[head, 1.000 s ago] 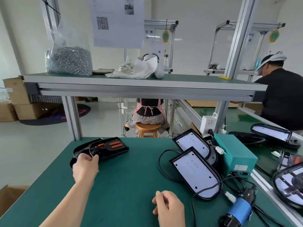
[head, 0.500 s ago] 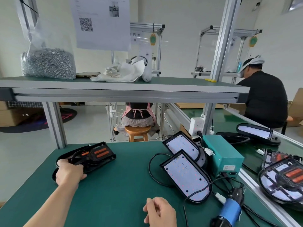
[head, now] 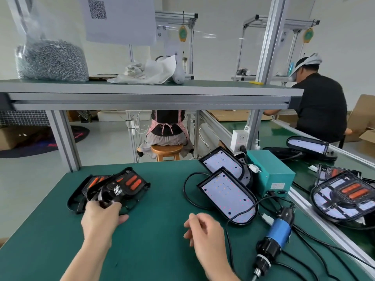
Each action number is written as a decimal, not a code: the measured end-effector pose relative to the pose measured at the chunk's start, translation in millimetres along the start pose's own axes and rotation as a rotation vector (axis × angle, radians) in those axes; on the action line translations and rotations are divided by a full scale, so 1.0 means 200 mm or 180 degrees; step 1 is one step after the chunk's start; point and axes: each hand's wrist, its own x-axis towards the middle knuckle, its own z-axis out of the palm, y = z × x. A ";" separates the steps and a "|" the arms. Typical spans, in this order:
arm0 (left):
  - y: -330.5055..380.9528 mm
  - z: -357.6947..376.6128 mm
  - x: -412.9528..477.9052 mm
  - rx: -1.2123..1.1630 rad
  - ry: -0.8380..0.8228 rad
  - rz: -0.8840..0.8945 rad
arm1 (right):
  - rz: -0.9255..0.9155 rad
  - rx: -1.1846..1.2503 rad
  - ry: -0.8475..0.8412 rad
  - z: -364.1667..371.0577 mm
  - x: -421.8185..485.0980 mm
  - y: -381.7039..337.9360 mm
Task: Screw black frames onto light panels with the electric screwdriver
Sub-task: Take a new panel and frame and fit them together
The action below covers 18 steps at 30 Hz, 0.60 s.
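Note:
My left hand (head: 101,218) grips the near end of a black frame (head: 125,184) with orange inserts and lifts it off a second black frame (head: 79,196) lying on the green table. My right hand (head: 204,230) hovers over the table with loosely curled fingers and holds nothing. Two light panels with black rims lean to the right: the nearer one (head: 228,196) and one behind it (head: 222,162). The blue and black electric screwdriver (head: 273,243) lies at the front right, its cable running to the panels.
A teal power box (head: 272,173) stands right of the panels. More assembled lamps (head: 345,201) lie on the neighbouring bench, where a person in black sits. An overhead shelf (head: 142,94) carries a bag of screws (head: 50,59) and cloths. Black cables loop across the table's right side.
My left hand has drawn the top black frame toward me and raised it off the stack. My right hand has lifted slightly and moved forward. The camera has tilted down and right.

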 end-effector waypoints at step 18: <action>-0.17 0.07 -0.55 0.0239 -0.0170 0.0165 | 0.0139 -0.3498 -0.0199 -0.51 0.75 -0.11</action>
